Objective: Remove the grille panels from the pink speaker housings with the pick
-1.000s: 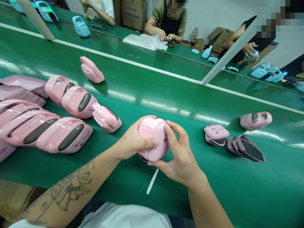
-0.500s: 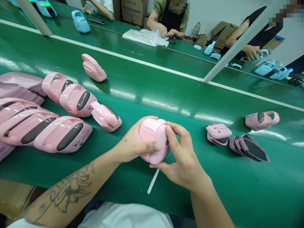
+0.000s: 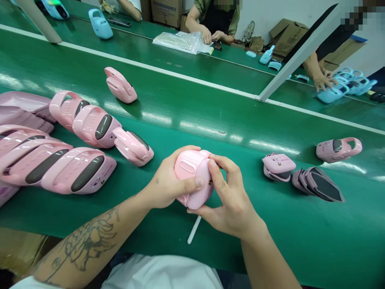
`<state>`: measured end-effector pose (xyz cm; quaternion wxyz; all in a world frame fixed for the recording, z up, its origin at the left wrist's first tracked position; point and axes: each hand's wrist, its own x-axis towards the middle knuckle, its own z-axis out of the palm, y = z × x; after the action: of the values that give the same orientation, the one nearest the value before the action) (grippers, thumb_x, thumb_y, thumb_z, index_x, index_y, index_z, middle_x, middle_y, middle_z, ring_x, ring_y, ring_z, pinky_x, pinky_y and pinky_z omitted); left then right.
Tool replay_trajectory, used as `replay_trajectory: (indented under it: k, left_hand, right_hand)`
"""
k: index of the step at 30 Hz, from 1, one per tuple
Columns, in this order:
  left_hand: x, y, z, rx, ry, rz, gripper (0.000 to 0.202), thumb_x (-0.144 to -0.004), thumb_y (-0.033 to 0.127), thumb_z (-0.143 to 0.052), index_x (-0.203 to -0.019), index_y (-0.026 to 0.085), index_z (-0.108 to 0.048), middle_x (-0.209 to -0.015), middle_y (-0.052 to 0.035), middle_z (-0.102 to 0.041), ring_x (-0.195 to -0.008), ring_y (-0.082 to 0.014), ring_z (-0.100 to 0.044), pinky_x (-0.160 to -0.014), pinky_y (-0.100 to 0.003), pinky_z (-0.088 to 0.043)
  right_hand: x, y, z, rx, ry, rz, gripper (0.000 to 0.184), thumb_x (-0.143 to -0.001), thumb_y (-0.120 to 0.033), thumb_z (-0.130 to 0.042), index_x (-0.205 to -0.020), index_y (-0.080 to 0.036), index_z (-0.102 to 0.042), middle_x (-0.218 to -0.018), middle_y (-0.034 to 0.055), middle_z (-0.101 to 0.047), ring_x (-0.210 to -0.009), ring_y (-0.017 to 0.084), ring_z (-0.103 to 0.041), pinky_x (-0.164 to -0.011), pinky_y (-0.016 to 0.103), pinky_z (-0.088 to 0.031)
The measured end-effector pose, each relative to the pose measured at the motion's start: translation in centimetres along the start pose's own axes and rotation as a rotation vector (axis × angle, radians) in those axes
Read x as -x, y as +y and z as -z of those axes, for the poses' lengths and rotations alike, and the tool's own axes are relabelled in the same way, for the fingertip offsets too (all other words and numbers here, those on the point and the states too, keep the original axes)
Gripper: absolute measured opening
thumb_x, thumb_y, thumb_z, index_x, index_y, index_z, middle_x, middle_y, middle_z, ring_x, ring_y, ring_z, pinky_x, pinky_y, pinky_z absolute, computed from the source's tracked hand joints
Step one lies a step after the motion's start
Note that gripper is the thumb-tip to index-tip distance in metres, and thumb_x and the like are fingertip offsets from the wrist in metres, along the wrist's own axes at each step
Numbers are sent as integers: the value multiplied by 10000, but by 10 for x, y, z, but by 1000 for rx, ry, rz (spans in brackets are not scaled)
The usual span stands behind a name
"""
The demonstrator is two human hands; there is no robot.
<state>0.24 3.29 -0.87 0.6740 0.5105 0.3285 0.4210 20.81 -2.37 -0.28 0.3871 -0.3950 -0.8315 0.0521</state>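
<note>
Between my two hands is a pink plastic housing [image 3: 187,164], held up above the green table. My left hand [image 3: 168,180] wraps its left side, thumb pressed across the front near the seam. My right hand [image 3: 230,194] grips the right end, with fingertips on the paler end part and the thumb underneath. A small printed picture shows by my right fingers. Below the housing a white stick-like tool [image 3: 194,230] lies on the table, its upper end hidden by my hand and the housing.
Pink handled housings [image 3: 80,170] with dark windows fill the left side. On the right are stacked pink covers [image 3: 278,164], dark-faced panels [image 3: 319,184] and another pink housing [image 3: 338,149]. Across a white rail [image 3: 156,72], co-workers sit by blue housings [image 3: 332,93].
My hands keep the same grip on the pink housing, almost unmoved. At the far right, a co-worker's hand has moved down onto the blue housings. The view has shifted slightly.
</note>
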Motion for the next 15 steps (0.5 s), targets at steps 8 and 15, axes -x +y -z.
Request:
replay_trajectory:
  k: [8,15]
  left_hand:
    - [-5,4,-3,2,40,70,788,-686,491,-1009,-1325,149,-699,-1286,-155,-775,-1155,-350,-723,-950,-420,-582]
    - [-6,4,-5,-1,71,98,838,-666,518,-1022,-1337,142,-689,-1285,-162,-771,-1157,-360,-716,-948,-444,-576]
  right_hand:
    - [3,6,1,-30,-84,-61,1212,-895,-692,-817,-1788,-216,-150,-1629,253,-426,-1516,451,-475,-1211,712,-500]
    - [1,2,-3,-48,-84,-96,1097,-965,-606,-769,-1780,-201,-156,-1619,248,-409,-1520,445,-454,-1222,729,-481]
